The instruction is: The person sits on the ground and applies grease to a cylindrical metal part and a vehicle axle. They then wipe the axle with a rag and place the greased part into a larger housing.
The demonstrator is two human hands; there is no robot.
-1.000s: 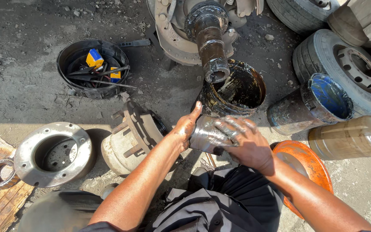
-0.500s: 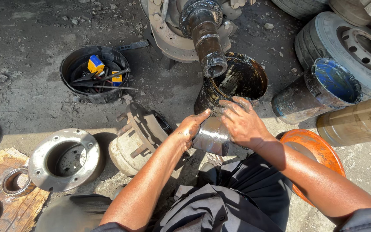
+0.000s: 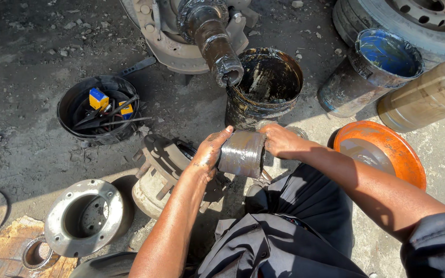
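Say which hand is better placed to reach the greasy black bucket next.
Probably the right hand: it grips the metal sleeve at the end nearest the black bucket, just below its base. The left hand holds the far end, beside the wheel hub.

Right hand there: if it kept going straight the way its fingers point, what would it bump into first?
The right hand points leftward, flat against one end of the greasy metal sleeve, so it meets that at once. The left hand presses the opposite end; depth is hard to judge.
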